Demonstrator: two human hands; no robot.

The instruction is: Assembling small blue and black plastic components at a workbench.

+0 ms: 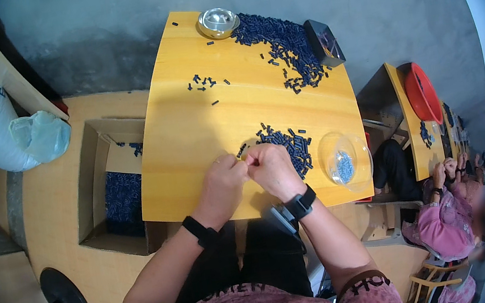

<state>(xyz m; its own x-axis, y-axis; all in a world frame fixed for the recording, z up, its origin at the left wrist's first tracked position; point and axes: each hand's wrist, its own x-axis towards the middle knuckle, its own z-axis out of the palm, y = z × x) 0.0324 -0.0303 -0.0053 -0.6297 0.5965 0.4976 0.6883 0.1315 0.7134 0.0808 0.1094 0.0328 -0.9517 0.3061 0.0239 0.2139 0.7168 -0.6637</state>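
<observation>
My left hand (222,181) and my right hand (274,169) meet above the near part of the yellow wooden table (189,128). Both are closed, fingertips pinched close together. What they hold is too small and too covered by the fingers to make out; a small dark piece (242,150) shows just beyond the fingertips, and I cannot tell whether it is held. Beside my right hand lies a loose heap of short dark cylindrical pieces (296,150). To its right stands a clear round bowl (364,178) with small light-blue parts (344,166) in it.
A larger heap of dark pieces (278,36) spreads along the far edge, between a shiny metal bowl (218,23) and a black box (327,45). Several pieces (201,83) lie scattered far left. A cardboard box (88,190) stands left of the table. Co-workers sit at right near a red basin (423,93).
</observation>
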